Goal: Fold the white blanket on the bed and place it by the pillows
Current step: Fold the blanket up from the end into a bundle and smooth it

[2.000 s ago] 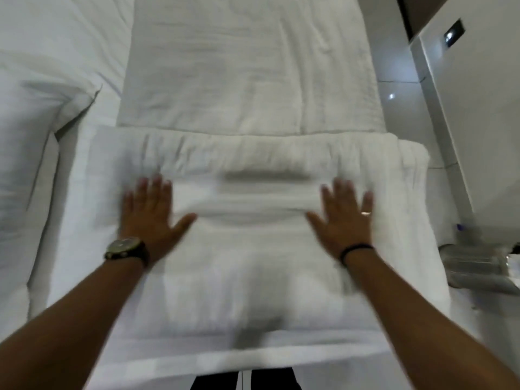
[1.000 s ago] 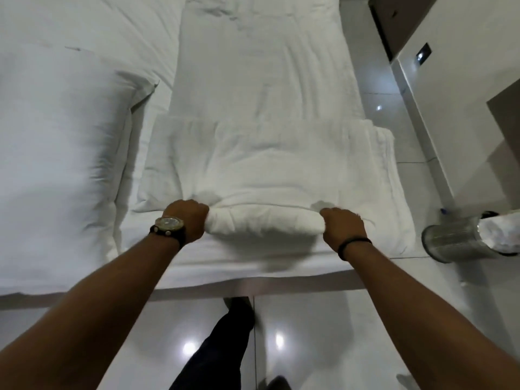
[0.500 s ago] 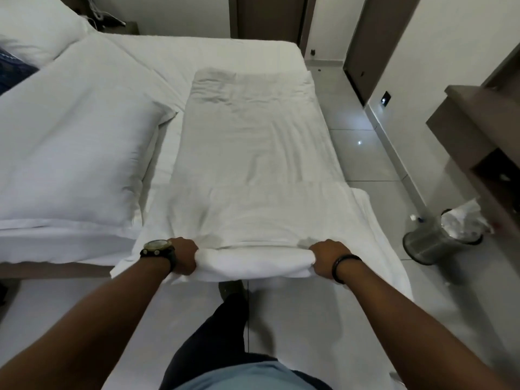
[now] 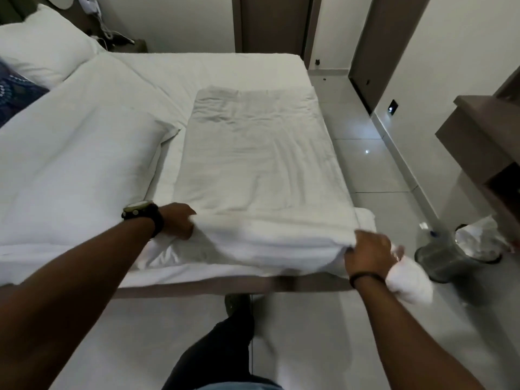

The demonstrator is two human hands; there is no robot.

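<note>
The white blanket lies as a long folded strip along the right side of the bed, its near end folded over into a thick layer at the bed's edge. My left hand, with a watch on the wrist, grips the near left corner of that folded end. My right hand holds the near right corner, lifted slightly off the mattress, and a bit of blanket hangs past it. A large white pillow lies left of the blanket, and another pillow sits at the far left.
A metal waste bin with a white liner stands on the tiled floor to the right. A brown desk juts from the right wall. My leg and shoe show below the bed's edge. Doors stand beyond the bed.
Two seconds ago both hands pressed flat on the folded end. They then closed on its near corners, and I have stepped back and straightened up, lifting that end.
</note>
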